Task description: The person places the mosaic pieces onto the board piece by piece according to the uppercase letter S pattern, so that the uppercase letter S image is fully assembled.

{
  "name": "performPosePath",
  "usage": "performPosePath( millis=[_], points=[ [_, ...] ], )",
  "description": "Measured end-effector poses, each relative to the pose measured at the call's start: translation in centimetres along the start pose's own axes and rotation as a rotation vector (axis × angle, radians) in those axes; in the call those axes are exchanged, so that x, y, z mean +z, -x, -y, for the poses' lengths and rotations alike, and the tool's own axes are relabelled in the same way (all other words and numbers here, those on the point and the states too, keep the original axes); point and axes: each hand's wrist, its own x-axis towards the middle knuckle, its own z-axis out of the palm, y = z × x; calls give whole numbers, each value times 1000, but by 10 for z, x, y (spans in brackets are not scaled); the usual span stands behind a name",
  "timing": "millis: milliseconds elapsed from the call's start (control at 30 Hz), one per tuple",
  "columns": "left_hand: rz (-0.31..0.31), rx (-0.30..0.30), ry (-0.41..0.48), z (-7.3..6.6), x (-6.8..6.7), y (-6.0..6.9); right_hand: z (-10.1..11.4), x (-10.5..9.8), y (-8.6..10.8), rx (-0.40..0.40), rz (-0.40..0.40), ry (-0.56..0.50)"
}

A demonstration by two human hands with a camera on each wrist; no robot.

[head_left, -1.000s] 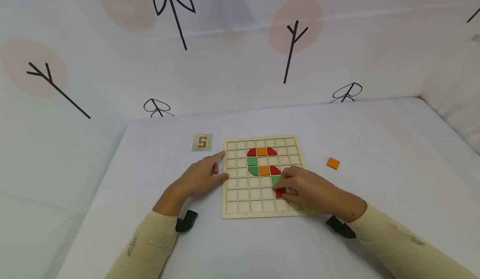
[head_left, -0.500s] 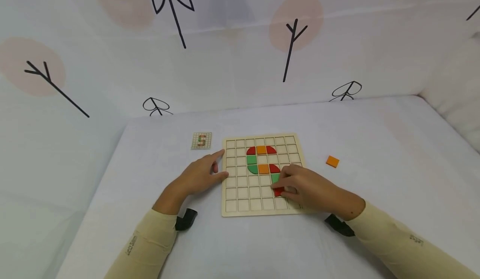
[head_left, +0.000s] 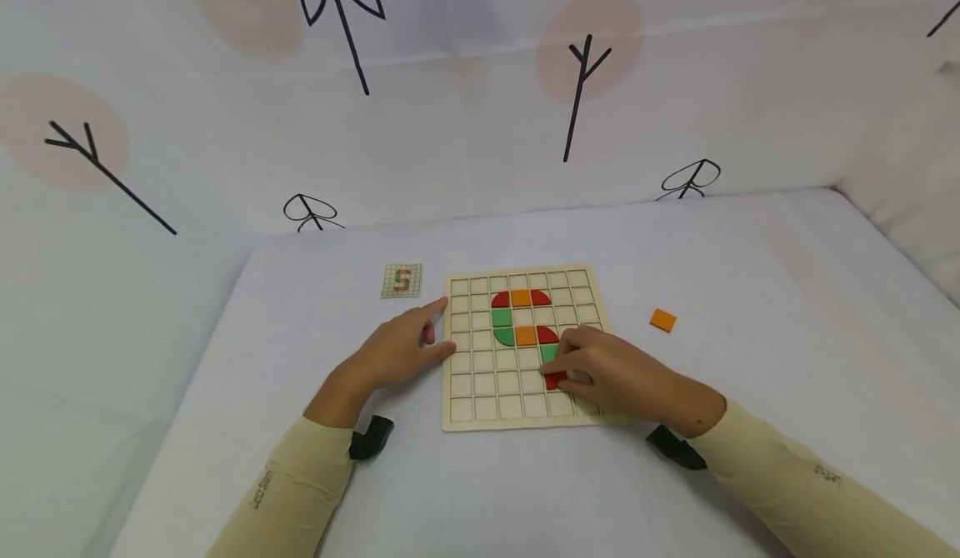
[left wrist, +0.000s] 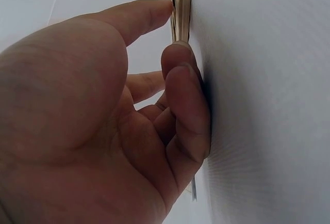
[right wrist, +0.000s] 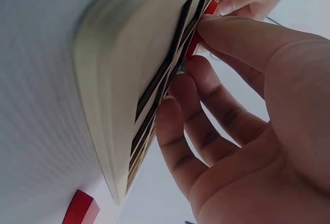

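Note:
A square wooden grid board (head_left: 485, 385) lies on the cloth, with red, orange and green tiles set in its cells in a curving shape. My right hand (head_left: 618, 375) pinches a red tile (head_left: 553, 381) between thumb and fingers, low on the board's right half. Just above that piece, a green tile (head_left: 549, 353) is partly covered by the fingers. At the board's left edge my left hand (head_left: 399, 348) touches the rim with index fingertip and thumb. Its other fingers are bent in toward the palm in the left wrist view (left wrist: 185, 100).
An orange tile (head_left: 663, 320) lies on the cloth right of the board. A small pattern card (head_left: 401, 280) sits beyond the left hand. Beside the board, the right wrist view shows a red-looking piece (right wrist: 81, 208); I cannot tell whether it is that orange tile.
The whole head view has shifted slightly. Both hands keep their places on the board, and the red tile stays between the right fingers in about the same spot.

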Motion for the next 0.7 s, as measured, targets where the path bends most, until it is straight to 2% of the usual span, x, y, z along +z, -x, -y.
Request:
performPosePath(
  millis=[433,567,700],
  points=[
    [-6,-8,1,-3,-2,0,2,-6,0,-3,5,7],
    [-3,-14,7,-3,-1,-1,0,-12,2,33,14,-7],
    [0,-17,18,-2,0,-1,-5,-27,4,121,-2,-63]
  ],
)
